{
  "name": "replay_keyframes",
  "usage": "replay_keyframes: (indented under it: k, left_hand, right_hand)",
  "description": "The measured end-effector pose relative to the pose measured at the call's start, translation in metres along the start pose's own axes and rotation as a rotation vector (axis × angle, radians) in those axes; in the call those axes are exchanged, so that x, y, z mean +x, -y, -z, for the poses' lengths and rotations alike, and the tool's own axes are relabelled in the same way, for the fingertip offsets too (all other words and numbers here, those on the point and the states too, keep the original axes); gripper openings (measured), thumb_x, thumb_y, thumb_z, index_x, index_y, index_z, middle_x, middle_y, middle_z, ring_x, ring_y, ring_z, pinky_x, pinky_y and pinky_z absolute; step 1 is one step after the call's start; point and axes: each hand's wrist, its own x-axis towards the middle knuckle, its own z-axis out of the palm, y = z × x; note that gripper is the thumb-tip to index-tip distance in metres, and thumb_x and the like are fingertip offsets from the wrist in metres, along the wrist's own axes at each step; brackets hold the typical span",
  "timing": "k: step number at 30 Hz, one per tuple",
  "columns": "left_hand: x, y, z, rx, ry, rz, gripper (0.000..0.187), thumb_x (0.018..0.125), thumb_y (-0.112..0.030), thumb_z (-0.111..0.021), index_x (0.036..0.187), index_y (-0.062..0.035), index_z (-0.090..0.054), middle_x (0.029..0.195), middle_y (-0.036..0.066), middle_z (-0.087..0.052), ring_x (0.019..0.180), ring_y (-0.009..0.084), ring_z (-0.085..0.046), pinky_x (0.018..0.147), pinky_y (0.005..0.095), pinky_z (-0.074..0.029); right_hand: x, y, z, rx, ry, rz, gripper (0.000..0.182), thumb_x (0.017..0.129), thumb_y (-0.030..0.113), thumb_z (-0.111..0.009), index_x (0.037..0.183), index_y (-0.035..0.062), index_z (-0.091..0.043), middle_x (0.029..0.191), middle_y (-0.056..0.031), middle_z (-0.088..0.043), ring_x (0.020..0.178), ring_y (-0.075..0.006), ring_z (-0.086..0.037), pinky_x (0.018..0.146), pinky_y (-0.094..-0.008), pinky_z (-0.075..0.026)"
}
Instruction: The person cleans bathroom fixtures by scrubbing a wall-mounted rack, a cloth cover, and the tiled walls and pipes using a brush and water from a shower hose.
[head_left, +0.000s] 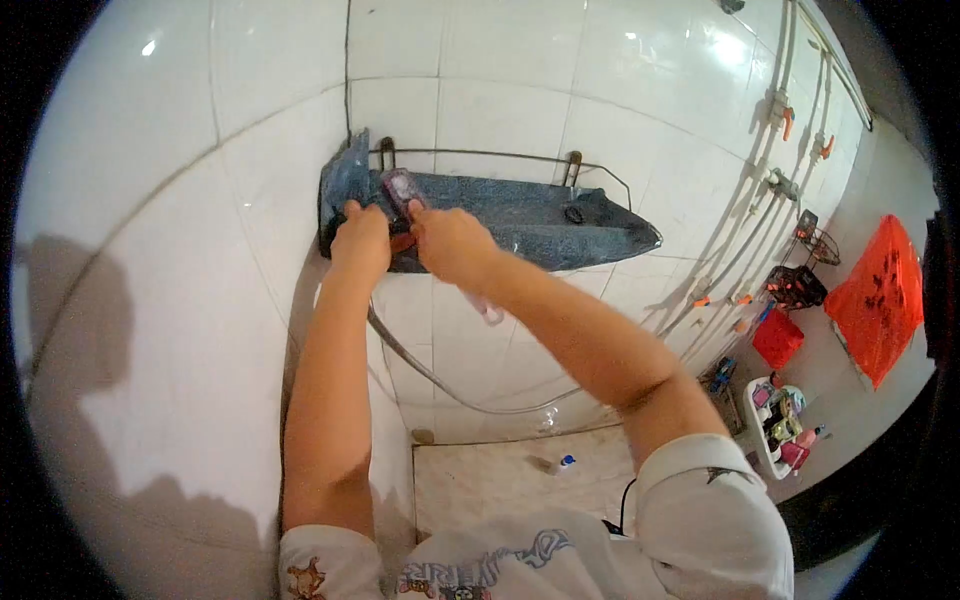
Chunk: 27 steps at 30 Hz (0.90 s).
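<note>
A wire shelf (480, 153) on the tiled wall carries a dark blue-grey liner (540, 215), whose left end is folded upward. My left hand (362, 238) is closed on the liner's front part, near that raised end. In my right hand (450, 243) is a pinkish brush (400, 188); its pale head lies against the liner, and its handle comes out below the hand. Something reddish between the two hands is too covered to make out. A small dark coiled object (574, 214) rests on the liner towards the right.
A grey hose (450, 397) hangs under the shelf. Pipes with orange-handled valves (787, 123) run along the right side. A red bag (880, 300), a wire basket (797, 287) and a white tray of bottles (765, 450) are further right. A blue-and-white cap (567, 461) lies below.
</note>
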Motion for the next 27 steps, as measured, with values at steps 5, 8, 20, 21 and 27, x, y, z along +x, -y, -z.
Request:
replay_keyframes:
  k: [5,8,20,21,27]
  left_hand:
    - [0.000,-0.001,0.002,-0.047,0.051,0.018,0.043,0.073,-0.030,-0.068,0.100,-0.0002,-0.053,0.108,0.022,-0.046,0.097,0.0377,-0.053,0.080,0.0422,-0.045]
    - [0.002,0.004,-0.006,-0.099,0.001,0.000,0.042,0.071,-0.028,-0.069,0.102,-0.0027,-0.054,0.104,0.020,-0.047,0.095,0.0365,-0.053,0.081,0.0405,-0.044]
    - [-0.011,-0.022,-0.015,-0.020,-0.076,-0.108,0.044,0.068,-0.021,-0.072,0.107,-0.0072,-0.055,0.108,0.015,-0.043,0.090,0.0332,-0.056,0.077,0.0396,-0.046]
    - [-0.011,-0.021,-0.016,-0.016,-0.088,-0.128,0.044,0.068,-0.020,-0.072,0.107,-0.0073,-0.055,0.108,0.015,-0.043,0.090,0.0329,-0.056,0.077,0.0394,-0.046]
    - [-0.013,-0.023,-0.021,-0.015,-0.124,-0.121,0.041,0.067,-0.016,-0.072,0.104,-0.0065,-0.055,0.106,0.014,-0.042,0.087,0.0319,-0.056,0.073,0.0393,-0.047]
  right_hand:
    - [-0.064,-0.049,0.037,-0.171,0.026,-0.098,0.048,0.083,0.014,-0.042,0.129,0.0173,-0.033,0.079,-0.0188,-0.061,0.071,-0.0373,-0.059,0.062,-0.0482,-0.047]
    - [-0.119,-0.129,0.055,-0.220,-0.217,-0.256,0.037,0.088,0.021,-0.040,0.125,0.0163,-0.039,0.075,-0.0200,-0.061,0.069,-0.0368,-0.060,0.060,-0.0483,-0.046]
    - [-0.106,-0.052,-0.057,-0.110,-0.423,-0.026,0.050,0.085,0.020,-0.050,0.132,0.0236,-0.033,0.070,-0.0137,-0.055,0.048,-0.0294,-0.053,0.041,-0.0397,-0.043]
    - [-0.102,-0.057,-0.056,-0.150,-0.441,-0.016,0.050,0.085,0.020,-0.050,0.132,0.0237,-0.034,0.068,-0.0124,-0.054,0.045,-0.0282,-0.052,0.040,-0.0382,-0.043]
    - [-0.178,-0.207,-0.019,-0.233,-0.740,-0.185,0.050,0.086,0.019,-0.051,0.132,0.0262,-0.034,0.065,-0.0112,-0.052,0.043,-0.0269,-0.050,0.037,-0.0385,-0.038]
